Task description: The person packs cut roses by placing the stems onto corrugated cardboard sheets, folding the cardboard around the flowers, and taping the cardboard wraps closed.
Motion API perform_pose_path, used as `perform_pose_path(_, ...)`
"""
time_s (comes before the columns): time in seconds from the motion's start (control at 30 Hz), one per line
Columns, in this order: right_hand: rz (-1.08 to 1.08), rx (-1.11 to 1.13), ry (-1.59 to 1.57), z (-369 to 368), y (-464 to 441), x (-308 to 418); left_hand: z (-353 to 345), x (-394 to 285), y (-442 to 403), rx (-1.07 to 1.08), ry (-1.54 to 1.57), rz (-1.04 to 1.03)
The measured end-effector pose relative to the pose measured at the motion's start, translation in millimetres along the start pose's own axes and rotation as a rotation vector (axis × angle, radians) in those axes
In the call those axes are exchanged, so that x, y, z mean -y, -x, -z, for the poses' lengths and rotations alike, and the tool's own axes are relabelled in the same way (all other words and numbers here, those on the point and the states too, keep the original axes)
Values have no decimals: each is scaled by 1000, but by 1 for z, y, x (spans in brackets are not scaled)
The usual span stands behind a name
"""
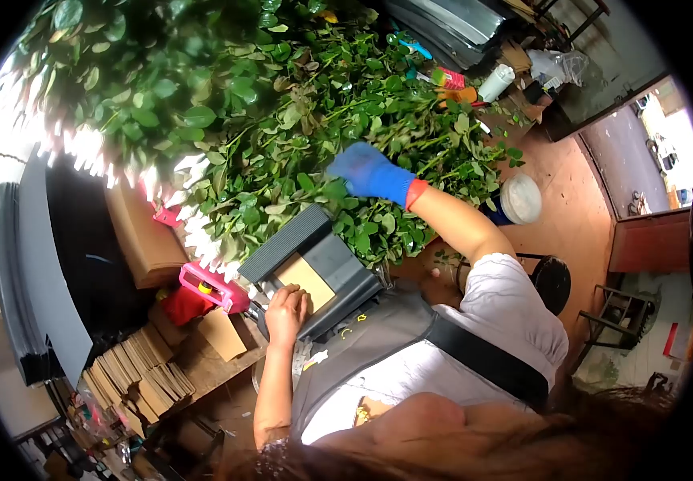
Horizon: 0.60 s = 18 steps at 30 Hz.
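Note:
My right hand (370,173), in a blue glove with a red cuff, reaches into a big heap of leafy green stems (282,128). Its fingers look curled in and slightly blurred, and whatever they grip is hidden among the leaves. White flower heads or sleeves (202,240) line the left edge of the heap, partly overexposed. My bare left hand (288,313) has its fingers bent over the edge of a tan cardboard sheet (314,284). That sheet lies in a dark grey holder (348,268) with a ribbed bar, close against my apron.
Left of the holder sit a pink tape dispenser (216,287) and stacked cardboard pieces (134,373). Large grey sheets (30,280) lean at the far left. A white bucket (520,199) and a black stool (551,284) stand on the floor at right.

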State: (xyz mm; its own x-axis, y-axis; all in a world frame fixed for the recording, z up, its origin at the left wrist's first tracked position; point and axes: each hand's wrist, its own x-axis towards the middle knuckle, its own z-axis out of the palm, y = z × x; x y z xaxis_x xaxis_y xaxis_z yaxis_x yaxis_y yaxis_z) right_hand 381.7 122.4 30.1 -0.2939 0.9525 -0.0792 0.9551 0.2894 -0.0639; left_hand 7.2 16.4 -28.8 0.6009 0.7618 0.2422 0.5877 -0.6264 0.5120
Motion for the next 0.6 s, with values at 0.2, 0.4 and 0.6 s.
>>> perform_pose_path(0.2, 11, -782, 150, 122, 6, -7, 0, 1, 3, 2, 25, 19)
perform_pose_path(0.4, 22, -37, 432, 145, -89, -16, 1, -1, 1, -19, -3, -13)
perform_pose_path(0.6, -64, -78, 259, 70, -105, -3, 0, 1, 4, -29, 24, 13)
